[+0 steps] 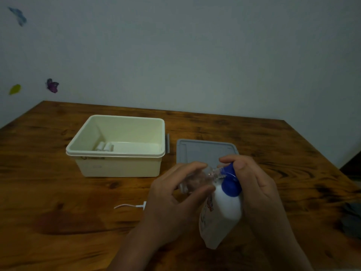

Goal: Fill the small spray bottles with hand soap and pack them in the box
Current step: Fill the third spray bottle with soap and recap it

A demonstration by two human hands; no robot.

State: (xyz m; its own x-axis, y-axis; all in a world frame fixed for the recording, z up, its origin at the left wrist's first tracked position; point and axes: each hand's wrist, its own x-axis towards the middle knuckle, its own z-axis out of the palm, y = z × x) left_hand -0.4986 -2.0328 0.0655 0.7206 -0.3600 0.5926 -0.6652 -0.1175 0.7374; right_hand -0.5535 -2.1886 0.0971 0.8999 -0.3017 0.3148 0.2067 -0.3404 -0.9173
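Observation:
My left hand (175, 200) grips a small clear spray bottle (199, 178), tilted with its open neck against the nozzle of a white hand soap bottle (222, 214). My right hand (254, 184) wraps that soap bottle, with the thumb pressing on its blue pump head (231, 180). A cream box (117, 151) stands open at the left, holding two small white-capped bottles (104, 147) lying on its floor. A white spray pump with its thin tube (132, 205) lies loose on the table, left of my left hand.
The grey box lid (203, 151) lies flat on the wooden table (58, 202), just right of the box and behind my hands. A dark grey cloth-like thing (351, 220) sits at the right edge. A wall stands behind the table.

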